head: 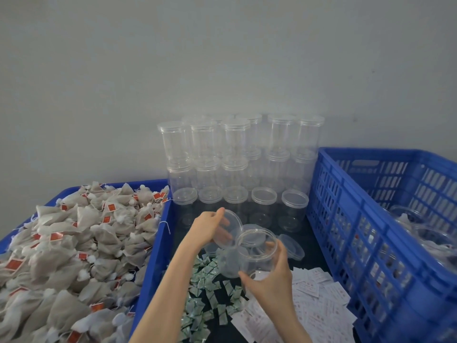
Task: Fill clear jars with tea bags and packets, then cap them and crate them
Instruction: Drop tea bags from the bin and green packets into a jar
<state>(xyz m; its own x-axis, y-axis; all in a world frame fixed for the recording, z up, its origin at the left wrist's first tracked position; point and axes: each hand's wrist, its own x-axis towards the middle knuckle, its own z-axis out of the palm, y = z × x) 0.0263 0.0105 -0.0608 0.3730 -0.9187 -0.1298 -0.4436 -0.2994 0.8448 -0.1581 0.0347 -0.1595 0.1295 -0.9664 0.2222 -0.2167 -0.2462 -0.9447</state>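
At lower centre our right hand (268, 280) grasps the open jar (252, 253), mouth tilted toward us for filling. Our left hand (210, 227) pinches its lid (228, 227) aside.

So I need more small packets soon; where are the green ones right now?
In the head view the green packets lie low in the middle, under the left forearm, between the tea bag bin and the white packets.

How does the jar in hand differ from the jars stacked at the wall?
The held jar is uncapped, its lid off in the left hand; the stacked jars wear lids. The held jar is tilted, gripped by the right hand; the stacked jars stand upright in tiers. Both are clear, round and look empty.
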